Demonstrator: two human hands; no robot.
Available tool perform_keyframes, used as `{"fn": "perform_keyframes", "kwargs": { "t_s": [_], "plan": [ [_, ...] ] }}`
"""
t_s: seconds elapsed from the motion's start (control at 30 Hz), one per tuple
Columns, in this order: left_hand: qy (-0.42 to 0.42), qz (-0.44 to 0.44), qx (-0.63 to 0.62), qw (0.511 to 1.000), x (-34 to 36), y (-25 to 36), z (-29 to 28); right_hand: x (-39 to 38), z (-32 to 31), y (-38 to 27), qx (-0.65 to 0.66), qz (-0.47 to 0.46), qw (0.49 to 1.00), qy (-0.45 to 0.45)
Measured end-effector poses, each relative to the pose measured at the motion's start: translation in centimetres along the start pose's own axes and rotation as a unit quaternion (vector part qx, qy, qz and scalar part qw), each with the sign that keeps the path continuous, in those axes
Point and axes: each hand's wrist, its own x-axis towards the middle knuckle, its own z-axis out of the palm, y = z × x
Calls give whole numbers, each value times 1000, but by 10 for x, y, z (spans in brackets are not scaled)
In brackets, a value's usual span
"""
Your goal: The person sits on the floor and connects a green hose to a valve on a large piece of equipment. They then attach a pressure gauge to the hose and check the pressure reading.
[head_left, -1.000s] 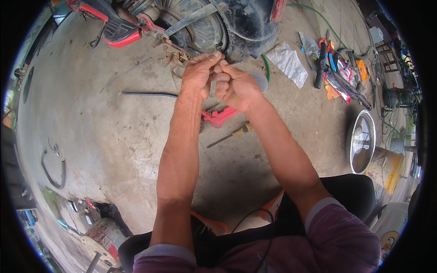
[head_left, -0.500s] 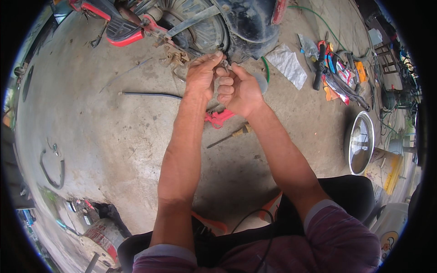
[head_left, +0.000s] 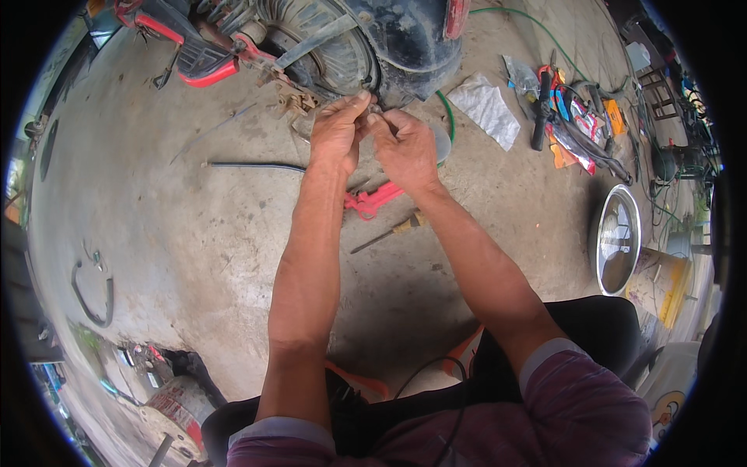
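Observation:
Both my hands meet at the lower edge of a dusty motorbike wheel (head_left: 331, 50), beside the black rear mudguard (head_left: 416, 47). My left hand (head_left: 338, 134) is closed, thumb and forefinger pinched on something small that the fingers mostly cover. My right hand (head_left: 406, 149) is closed too, back upward, its fingertips pressed together against the left ones. What they grip cannot be made out; it lies close to a black tube (head_left: 375, 74) along the wheel. Below the hands, a red tool (head_left: 375, 201) and a screwdriver (head_left: 393, 232) with a yellowish handle rest on the concrete.
A thin black rod (head_left: 257, 165) lies left of my wrists. Off to the right are a white cloth (head_left: 484, 109), a pile of tools and packets (head_left: 580, 121), and a metal basin (head_left: 618, 240) holding liquid. A curved black hose piece (head_left: 89, 296) lies far left.
My right hand has turned over, from curled fingers showing to its back facing up, and its fingertips have come in against the left hand. The whole view has shifted slightly.

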Motion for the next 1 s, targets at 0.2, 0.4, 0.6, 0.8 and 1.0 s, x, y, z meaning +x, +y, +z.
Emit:
{"fn": "perform_keyframes", "kwargs": {
  "t_s": [0.2, 0.4, 0.6, 0.8, 1.0],
  "plan": [
    [-57, -35, -7, 998, 1, 7, -9, 10, -11, -9, 565, 438, 690, -113],
    [-31, -35, -24, 999, -2, 7, 0, 17, -8, 15, 756, 415, 443, -246],
    [-5, 0, -2, 1000, 1, 2, 1, 11, 5, 10, 106, 114, 985, -68],
    [-19, -9, -4, 1000, -2, 3, -2, 8, -5, -16, 343, 325, 875, -101],
    [-45, -30, -18, 998, 6, 0, -8, 8, -9, 14, 660, 395, 614, -178]
  ]
}}
